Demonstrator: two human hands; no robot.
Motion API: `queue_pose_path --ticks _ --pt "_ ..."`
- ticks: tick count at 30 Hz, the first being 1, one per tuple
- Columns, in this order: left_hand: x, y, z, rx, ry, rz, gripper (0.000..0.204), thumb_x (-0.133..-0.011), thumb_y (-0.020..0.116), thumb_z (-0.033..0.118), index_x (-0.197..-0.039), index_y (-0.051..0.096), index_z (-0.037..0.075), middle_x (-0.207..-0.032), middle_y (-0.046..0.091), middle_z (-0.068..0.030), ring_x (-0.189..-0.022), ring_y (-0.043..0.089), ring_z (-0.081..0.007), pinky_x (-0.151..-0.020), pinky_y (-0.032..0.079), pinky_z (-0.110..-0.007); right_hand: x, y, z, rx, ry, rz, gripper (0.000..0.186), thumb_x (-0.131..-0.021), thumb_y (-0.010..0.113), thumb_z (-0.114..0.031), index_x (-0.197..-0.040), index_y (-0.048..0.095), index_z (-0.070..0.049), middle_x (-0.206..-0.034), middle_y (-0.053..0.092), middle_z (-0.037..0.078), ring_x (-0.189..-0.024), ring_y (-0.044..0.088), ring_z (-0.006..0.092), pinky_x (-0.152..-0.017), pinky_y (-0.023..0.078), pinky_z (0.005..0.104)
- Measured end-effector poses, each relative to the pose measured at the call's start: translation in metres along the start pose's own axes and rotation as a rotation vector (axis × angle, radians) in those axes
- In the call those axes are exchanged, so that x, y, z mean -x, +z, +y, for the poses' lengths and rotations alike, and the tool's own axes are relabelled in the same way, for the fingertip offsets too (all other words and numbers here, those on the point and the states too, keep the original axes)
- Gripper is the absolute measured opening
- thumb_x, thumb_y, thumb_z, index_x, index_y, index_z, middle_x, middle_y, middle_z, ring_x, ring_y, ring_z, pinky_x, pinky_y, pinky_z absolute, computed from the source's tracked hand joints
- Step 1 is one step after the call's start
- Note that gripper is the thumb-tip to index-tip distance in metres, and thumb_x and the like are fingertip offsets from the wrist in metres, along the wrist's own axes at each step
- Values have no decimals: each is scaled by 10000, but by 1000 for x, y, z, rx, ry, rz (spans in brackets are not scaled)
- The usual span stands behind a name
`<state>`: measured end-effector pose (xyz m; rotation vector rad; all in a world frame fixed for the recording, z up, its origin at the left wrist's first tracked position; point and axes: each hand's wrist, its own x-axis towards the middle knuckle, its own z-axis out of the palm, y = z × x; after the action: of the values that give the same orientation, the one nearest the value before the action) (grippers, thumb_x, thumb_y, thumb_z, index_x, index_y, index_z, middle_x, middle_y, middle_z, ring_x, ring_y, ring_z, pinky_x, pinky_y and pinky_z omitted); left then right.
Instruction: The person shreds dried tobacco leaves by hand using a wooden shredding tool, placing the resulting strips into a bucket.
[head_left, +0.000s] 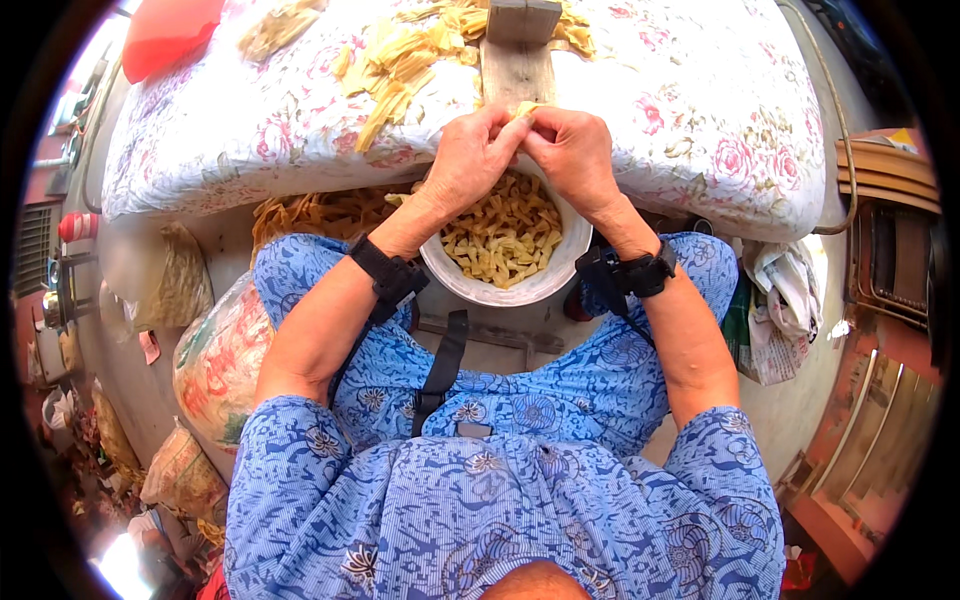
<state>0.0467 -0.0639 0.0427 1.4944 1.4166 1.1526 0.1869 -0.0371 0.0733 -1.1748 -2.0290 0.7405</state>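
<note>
Both hands meet above the near edge of the cloth-covered table, fingertips pinched together. My left hand (470, 155) and my right hand (577, 150) grip a small pale yellow strip (525, 108) between them, mostly hidden by the fingers. It looks like a piece of dried leaf or husk. Just beyond the fingers lies a wooden board (517, 75) with an upright wooden block (522, 20) at its far end. Directly below the hands, a white bucket (500, 296) between my knees holds many short, twisted yellow pieces (500, 240).
Loose yellow strips (400, 68) lie on the flowered tablecloth (700, 110), left of the board. A red bag (170, 35) sits at the far left corner. More dried strips (315, 218) are under the table edge. Filled bags (222, 360) stand at left, plastic bags (785, 300) at right.
</note>
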Motion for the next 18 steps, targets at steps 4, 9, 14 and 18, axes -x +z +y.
queue_pose_path --ticks 4,9,14,18 --pt "3 -1 10 597 -360 20 237 -843 573 274 -817 606 41 -609 508 35 -519 425 -33 -433 325 -182 1 4 7 -277 81 54 103 -746 642 -136 -759 658 -35 -544 553 2 -498 461 48 -483 392 206" --pt "15 -8 18 737 -464 -102 218 -860 556 252 -875 618 43 -585 395 83 -503 300 -10 -432 248 -171 -12 1 32 -570 213 190 102 -780 629 -86 -783 646 14 -640 576 -34 -585 477 17 -535 396 169" --pt "19 -29 12 622 -421 -217 220 -891 509 227 -899 609 31 -566 292 103 -495 240 -9 -454 220 -166 -11 3 30 -671 281 125 95 -755 635 -98 -736 656 -7 -578 543 -37 -533 442 21 -481 354 170" --pt "25 -39 12 742 -453 -238 211 -891 512 226 -874 600 35 -563 306 99 -495 250 -10 -456 234 -167 -16 -18 49 -715 401 155 125 -772 650 -161 -741 651 -40 -594 544 -32 -510 437 27 -477 351 165"
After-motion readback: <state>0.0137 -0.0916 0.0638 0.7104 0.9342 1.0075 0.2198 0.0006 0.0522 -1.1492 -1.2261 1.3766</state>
